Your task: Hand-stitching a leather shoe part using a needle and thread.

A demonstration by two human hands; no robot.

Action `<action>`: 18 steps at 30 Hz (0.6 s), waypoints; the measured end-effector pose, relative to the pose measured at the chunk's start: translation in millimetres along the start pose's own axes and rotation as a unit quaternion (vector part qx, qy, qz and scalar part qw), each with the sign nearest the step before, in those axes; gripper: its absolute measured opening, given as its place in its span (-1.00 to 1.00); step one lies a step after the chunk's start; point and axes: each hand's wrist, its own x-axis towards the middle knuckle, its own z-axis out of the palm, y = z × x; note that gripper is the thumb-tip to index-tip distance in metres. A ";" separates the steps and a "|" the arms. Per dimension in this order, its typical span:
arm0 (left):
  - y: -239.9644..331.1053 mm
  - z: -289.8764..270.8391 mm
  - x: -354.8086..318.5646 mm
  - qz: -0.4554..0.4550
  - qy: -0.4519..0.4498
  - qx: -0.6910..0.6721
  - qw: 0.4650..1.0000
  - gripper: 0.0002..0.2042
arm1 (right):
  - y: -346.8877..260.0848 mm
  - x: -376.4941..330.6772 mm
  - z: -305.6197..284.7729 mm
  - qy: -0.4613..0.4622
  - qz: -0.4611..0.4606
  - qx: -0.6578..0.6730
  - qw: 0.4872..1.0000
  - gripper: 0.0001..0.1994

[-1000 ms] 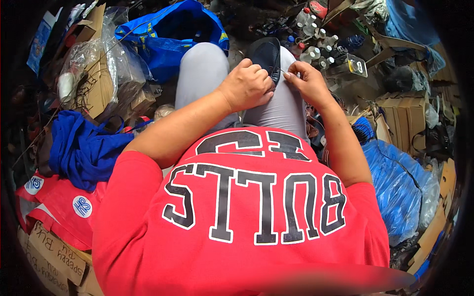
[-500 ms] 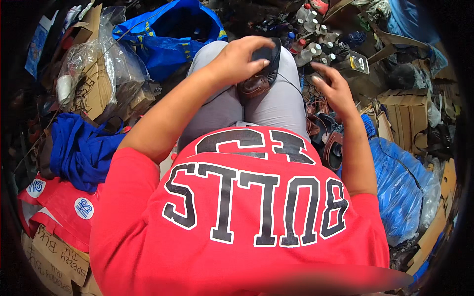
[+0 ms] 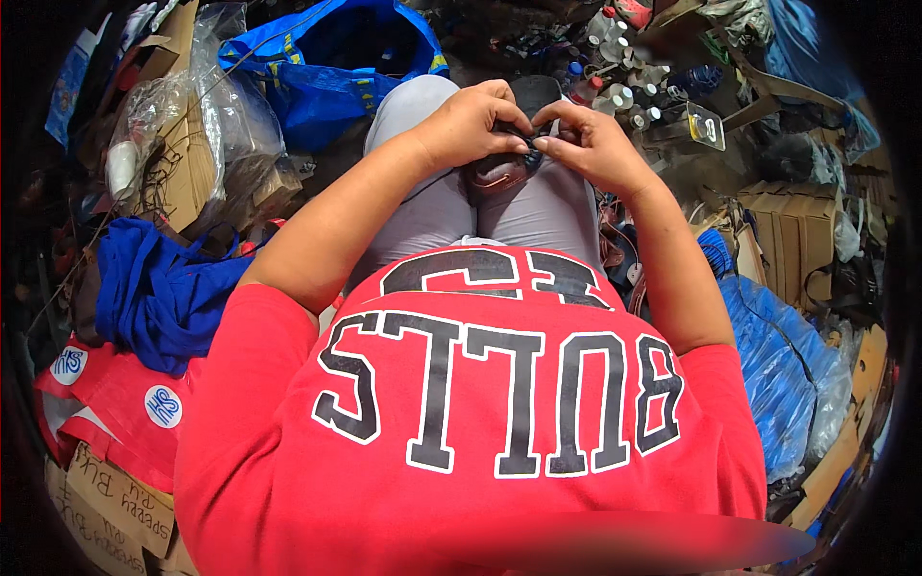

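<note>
Both hands meet over the lap: left hand [image 3: 473,123] and right hand [image 3: 595,144] pinch a dark shoe [image 3: 507,171], fingertips closed on its upper. Shoe rests between grey-trousered thighs [image 3: 432,206], long axis running away from the body; toe direction unclear.

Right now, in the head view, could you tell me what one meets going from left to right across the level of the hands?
Clear plastic bag over cardboard → left hand → dark shoe on the lap → right hand → clear bottles → cardboard boxes.
</note>
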 end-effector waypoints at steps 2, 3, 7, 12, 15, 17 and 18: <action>-0.2 2.4 0.6 0.007 0.003 0.001 1.000 -0.83 | 5.6 1.6 2.2 0.018 0.003 -0.002 1.000 -0.85; -0.3 4.4 0.8 0.016 0.007 0.003 1.000 -0.85 | 7.7 2.4 3.0 0.035 0.003 -0.005 0.999 -0.89; 1.3 7.5 -1.6 -0.004 0.006 -0.010 1.000 -0.89 | 19.5 3.0 2.1 0.017 -0.001 0.055 0.998 -0.80; -2.6 7.8 -5.6 0.010 0.018 -0.012 1.000 -0.90 | 28.7 4.6 -2.4 -0.005 0.014 0.077 0.997 -0.79; -2.7 7.2 -8.8 0.011 0.028 -0.012 0.999 -0.90 | 33.9 6.3 -2.5 -0.021 0.023 0.112 0.993 -0.81; -1.7 6.7 -8.2 0.011 0.030 -0.007 0.999 -0.90 | 36.7 5.7 -2.9 -0.024 0.026 0.134 0.990 -0.81; -1.9 6.4 -8.3 0.010 0.031 -0.013 0.999 -0.90 | 34.3 6.4 -2.2 -0.030 0.030 0.157 0.987 -0.82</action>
